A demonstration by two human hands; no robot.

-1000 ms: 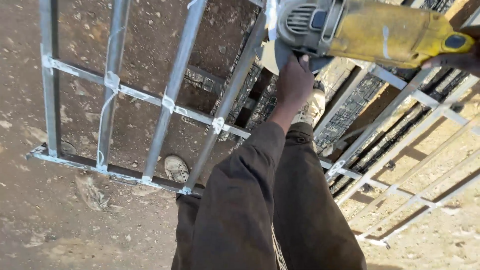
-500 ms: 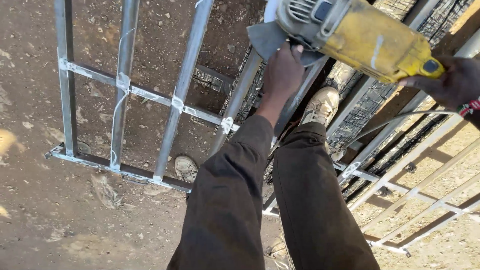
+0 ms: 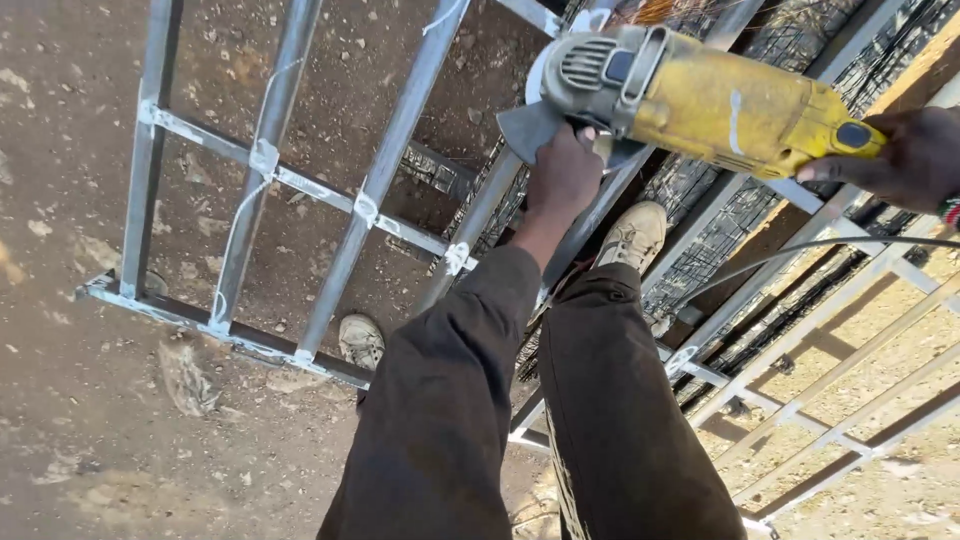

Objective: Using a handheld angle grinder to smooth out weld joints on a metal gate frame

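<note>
Ground (image 3: 90, 440) of bare dirt carries a grey metal frame (image 3: 270, 160). Above it a yellow angle grinder (image 3: 700, 100) is held, long axis roughly level, head pointing left. It is steadied by two hands: left hand (image 3: 565, 175) clenched under the head, right hand (image 3: 910, 160) grasping the rear.

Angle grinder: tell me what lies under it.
Under the angle grinder run grey metal frame bars over bare dirt. The left hand grips beneath its head; the disc is mostly hidden.
</note>
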